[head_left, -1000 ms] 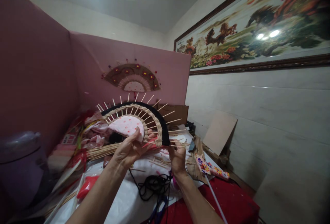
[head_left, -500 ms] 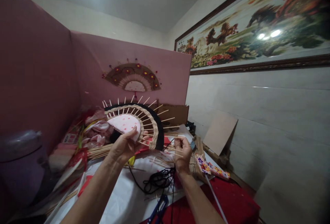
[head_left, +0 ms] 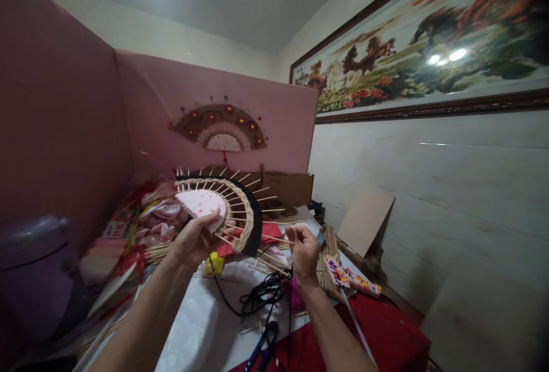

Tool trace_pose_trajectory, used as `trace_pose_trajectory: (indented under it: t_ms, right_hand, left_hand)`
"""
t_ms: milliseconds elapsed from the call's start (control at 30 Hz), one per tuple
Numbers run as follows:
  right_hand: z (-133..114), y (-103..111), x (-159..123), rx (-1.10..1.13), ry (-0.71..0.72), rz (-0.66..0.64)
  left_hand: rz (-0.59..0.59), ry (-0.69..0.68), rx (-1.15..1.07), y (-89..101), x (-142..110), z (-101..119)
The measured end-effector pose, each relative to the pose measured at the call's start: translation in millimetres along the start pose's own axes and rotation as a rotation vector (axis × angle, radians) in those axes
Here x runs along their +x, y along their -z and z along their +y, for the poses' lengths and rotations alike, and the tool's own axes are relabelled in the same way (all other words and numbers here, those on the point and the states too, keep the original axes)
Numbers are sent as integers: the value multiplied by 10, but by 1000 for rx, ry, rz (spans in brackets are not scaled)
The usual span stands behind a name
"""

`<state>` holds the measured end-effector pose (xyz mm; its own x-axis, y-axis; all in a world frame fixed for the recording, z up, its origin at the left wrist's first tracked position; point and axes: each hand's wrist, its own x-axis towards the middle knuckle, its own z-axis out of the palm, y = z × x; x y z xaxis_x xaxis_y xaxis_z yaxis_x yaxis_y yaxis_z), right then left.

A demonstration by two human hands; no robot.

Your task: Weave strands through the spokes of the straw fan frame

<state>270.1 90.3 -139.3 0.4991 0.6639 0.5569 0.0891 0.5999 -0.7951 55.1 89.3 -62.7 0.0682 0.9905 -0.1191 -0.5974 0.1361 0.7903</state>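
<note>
Fan frame: half-round fan frame (head_left: 226,203), held in the air above the middle of the red-covered bench (head_left: 390,323); tilted, straight side toward the left, ribs raying up and right.
Fan layers: white pad with pink-red dots (head_left: 202,203) at centre; tan woven band (head_left: 247,220) outside it, across the ribs; black band (head_left: 257,223) next, rib ends bare beyond it.
Left hand: left hand (head_left: 199,238) grips the frame at the pad, thumb on the front face, fingers mostly hidden behind.
Right hand: right hand (head_left: 304,252) well apart from the pad, near the lower-right rib ends; thumb and forefinger pinched together, apparently on the black cord. Cord at the fingertips hard to make out; a strand hangs below the hand.
Black cord: loose coil of black cord (head_left: 271,286) on the white sheet (head_left: 189,326), below the gap between the hands.
Step in hand (judgement): black cord being worked across the ribs at the lower end of the black band.
Move calls for (judgement): frame held steady in the left hand, cord kept taut and snug to the band, strand free of the rib tips.
Bench, near edge: blue-handled scissors (head_left: 259,350), partly over the red cloth.
Bench, right edge: flower-patterned piece (head_left: 354,280).
Bench, far edge: brown cardboard (head_left: 291,192).
Bench, left side: bundle of thin sticks (head_left: 158,253).
Pink panel: second fan (head_left: 223,123), decorated with flowers, mounted behind the bench.
</note>
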Motion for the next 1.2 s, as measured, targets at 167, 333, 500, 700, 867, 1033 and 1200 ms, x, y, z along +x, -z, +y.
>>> trace_pose_trajectory:
  t_ms: [167, 333, 500, 700, 867, 1033, 1200]
  right_hand:
    - [-62, 16, -31, -29, 61, -80]
    - [-115, 36, -50, -102, 97, -234]
    - [-115, 56, 16, 3, -16, -321]
    - [-114, 55, 30, 297, -186, -263]
    - [-126, -20, -48, 439, -277, -314]
    - [-77, -118, -134, 387, -356, -349]
    - [-13, -138, -181, 348, -394, -386]
  left_hand:
    - [47, 5, 37, 22, 19, 34]
    - [82, 41, 130, 33, -9, 82]
    - [114, 54, 93, 6, -67, 131]
    - [62, 183, 0, 57, -45, 174]
    - [20, 140, -116, 74, -12, 161]
    - [-71, 128, -131, 4, -33, 75]
    - [-183, 193, -45, -52, -63, -33]
